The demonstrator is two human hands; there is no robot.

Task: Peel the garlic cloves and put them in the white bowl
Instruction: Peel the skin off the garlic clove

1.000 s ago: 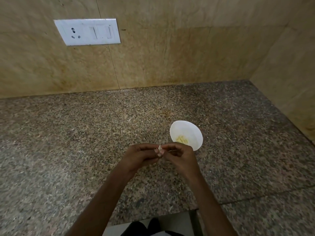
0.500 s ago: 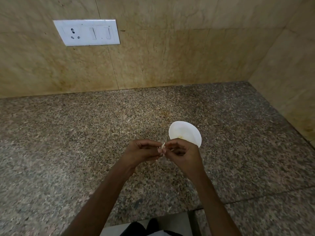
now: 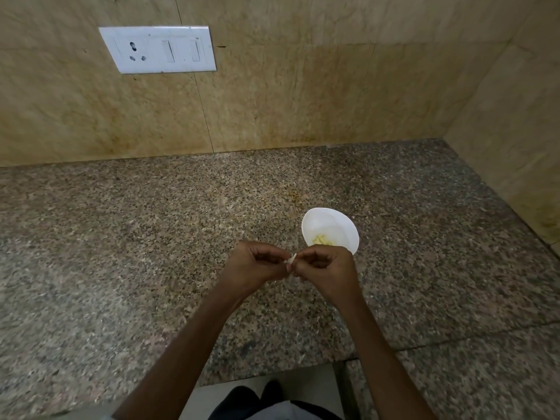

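A small pale garlic clove (image 3: pixel 291 259) sits between my two hands above the granite counter. My left hand (image 3: pixel 254 266) pinches it from the left with curled fingers, and my right hand (image 3: pixel 325 269) pinches it from the right. Most of the clove is hidden by the fingertips. The white bowl (image 3: pixel 324 221) stands on the counter just behind my right hand, with several yellowish peeled cloves (image 3: pixel 322 239) in its bottom. My right hand covers the bowl's near rim.
The speckled granite counter (image 3: pixel 151 237) runs to a beige tiled wall at the back and another on the right. A white switch and socket plate (image 3: pixel 157 49) is on the back wall. The counter's front edge lies below my forearms.
Both hands have stayed together on the clove, with small finger shifts. They drifted slightly toward me, so more of the bowl's inside shows than half a second ago.
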